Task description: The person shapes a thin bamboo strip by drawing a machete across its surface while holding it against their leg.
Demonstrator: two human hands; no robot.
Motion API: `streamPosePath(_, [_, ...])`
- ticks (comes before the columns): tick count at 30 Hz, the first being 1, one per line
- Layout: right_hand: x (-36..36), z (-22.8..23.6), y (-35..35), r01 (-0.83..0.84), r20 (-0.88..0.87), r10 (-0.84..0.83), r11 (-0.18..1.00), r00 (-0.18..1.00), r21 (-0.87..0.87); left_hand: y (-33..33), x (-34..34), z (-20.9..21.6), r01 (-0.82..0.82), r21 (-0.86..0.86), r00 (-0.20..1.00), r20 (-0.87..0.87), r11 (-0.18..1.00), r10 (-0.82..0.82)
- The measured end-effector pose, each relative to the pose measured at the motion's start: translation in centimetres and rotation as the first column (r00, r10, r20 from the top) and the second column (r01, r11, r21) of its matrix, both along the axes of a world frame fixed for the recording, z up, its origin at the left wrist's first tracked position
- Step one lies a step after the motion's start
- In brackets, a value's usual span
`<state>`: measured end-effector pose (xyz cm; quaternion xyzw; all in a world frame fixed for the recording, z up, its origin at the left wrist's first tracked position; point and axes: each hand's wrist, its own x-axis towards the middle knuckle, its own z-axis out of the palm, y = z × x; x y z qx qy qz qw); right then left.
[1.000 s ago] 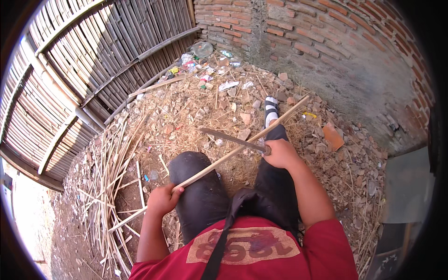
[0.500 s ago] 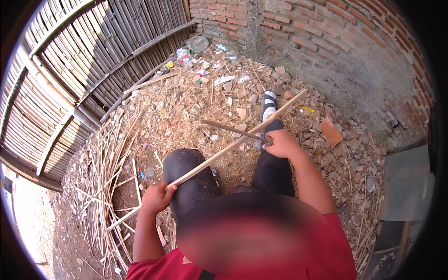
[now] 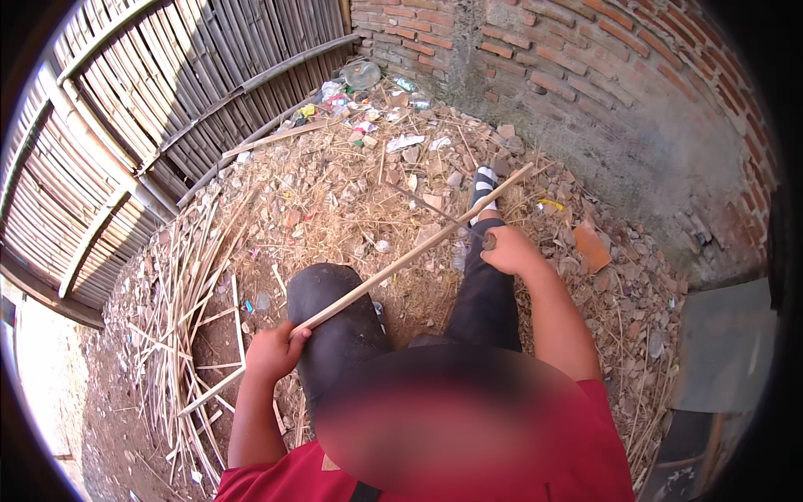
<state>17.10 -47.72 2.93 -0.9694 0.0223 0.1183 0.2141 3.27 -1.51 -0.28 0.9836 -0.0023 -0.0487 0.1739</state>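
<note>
My left hand is closed round a long, pale wooden strip, beside my left knee. The strip runs diagonally across my legs, its far end above my right foot and its near end past my left forearm. My right hand is closed on the handle of a long, narrow knife, over my right shin. The blade points to the far left and crosses the strip near the strip's far half. Whether its edge touches the strip I cannot tell. The handle is mostly hidden in my fist.
A heap of thin split strips lies to my left. Rubble and dry straw cover the ground, with plastic litter in the far corner. A bamboo fence stands left, a brick wall ahead and right. A grey panel is at right.
The knife's tip has swung away from me and to the right, so the blade slants more steeply. The strip has slid slightly to the lower left. Both hands keep their holds.
</note>
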Motion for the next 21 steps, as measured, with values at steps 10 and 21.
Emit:
streamPosePath(10, [-0.3,-1.7,-2.9,0.113,0.052,-0.113,0.994,0.992,-0.007,0.3,0.4,0.5,0.037,0.097,0.998,0.041,0.995,-0.041])
streamPosePath(21, [-1.6,-2.0,-2.6,0.039,0.203,-0.069,0.988,0.977,0.147,0.7,0.4,-0.7,0.037,-0.118,0.998,0.048,0.992,-0.032])
